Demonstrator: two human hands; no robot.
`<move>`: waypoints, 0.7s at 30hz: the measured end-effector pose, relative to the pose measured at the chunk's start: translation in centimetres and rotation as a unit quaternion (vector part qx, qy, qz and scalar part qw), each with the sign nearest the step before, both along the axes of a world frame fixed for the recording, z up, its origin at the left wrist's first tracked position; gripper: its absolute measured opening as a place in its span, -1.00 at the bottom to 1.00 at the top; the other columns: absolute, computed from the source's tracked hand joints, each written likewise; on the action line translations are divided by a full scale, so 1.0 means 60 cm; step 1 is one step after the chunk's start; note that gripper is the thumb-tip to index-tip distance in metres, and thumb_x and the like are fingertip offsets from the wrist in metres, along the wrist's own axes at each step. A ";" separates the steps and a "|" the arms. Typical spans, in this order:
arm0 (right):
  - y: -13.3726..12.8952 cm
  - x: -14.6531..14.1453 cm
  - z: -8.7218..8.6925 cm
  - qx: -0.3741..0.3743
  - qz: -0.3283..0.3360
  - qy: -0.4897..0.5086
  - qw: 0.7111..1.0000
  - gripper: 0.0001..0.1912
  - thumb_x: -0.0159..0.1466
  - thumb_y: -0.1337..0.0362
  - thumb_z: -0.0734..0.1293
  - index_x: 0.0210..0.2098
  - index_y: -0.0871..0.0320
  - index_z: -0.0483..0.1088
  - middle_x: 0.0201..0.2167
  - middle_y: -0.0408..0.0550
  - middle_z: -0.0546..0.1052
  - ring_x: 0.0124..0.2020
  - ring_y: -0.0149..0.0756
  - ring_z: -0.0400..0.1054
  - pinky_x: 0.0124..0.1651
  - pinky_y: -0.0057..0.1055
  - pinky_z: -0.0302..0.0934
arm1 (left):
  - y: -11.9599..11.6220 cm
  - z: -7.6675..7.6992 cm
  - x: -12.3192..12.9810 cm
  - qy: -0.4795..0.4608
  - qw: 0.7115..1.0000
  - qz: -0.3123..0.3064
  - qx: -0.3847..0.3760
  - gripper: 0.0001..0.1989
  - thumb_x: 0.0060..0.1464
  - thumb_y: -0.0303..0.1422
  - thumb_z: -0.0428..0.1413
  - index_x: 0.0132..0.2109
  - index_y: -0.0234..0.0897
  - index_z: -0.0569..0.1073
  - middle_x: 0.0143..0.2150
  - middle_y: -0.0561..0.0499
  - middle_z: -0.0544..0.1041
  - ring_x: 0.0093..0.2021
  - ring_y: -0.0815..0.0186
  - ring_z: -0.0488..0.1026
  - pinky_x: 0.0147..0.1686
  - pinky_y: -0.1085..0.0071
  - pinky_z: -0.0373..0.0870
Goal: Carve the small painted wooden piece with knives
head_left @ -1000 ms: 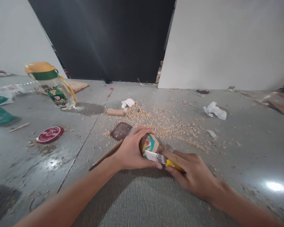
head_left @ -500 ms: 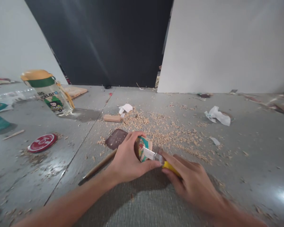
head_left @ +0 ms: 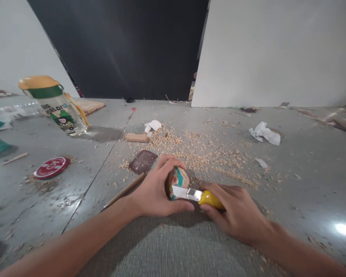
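One head-worn camera looks forward and down across the grey surface (head_left: pixel 311 177), near enough that the left hand (head_left: pixel 154 190) and right hand (head_left: pixel 235 209) sit lower-centre, its view reaching back to the black panel (head_left: pixel 123 50).

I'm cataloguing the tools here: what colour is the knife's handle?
The knife's handle is yellow, seen best in the head view.

Slim bare forearms (head_left: pixel 95 227), bare wrists (head_left: pixel 263 227)

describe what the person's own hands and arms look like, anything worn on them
The left hand and right hand are bare, with no gloves or rings showing. The left forearm and right forearm show no sleeve, watch or bracelet.
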State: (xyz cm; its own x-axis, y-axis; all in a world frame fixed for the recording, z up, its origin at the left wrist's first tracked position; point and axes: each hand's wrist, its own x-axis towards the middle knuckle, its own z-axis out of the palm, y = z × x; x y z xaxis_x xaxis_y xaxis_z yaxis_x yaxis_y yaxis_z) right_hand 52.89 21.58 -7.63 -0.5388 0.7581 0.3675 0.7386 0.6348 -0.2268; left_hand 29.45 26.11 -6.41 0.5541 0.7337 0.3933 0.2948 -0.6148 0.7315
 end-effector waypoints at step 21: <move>0.001 -0.004 0.012 -0.049 0.006 0.020 0.999 -0.76 0.26 0.10 0.30 -0.19 0.11 0.38 -0.42 -0.13 0.53 -0.44 -0.27 0.42 -0.42 -0.36 0.17 | 0.002 0.006 0.002 0.018 0.999 0.003 0.029 -0.38 -0.21 -0.14 0.35 -0.06 -0.21 0.25 -0.08 -0.10 0.34 -0.07 0.15 0.33 -0.04 0.20 0.33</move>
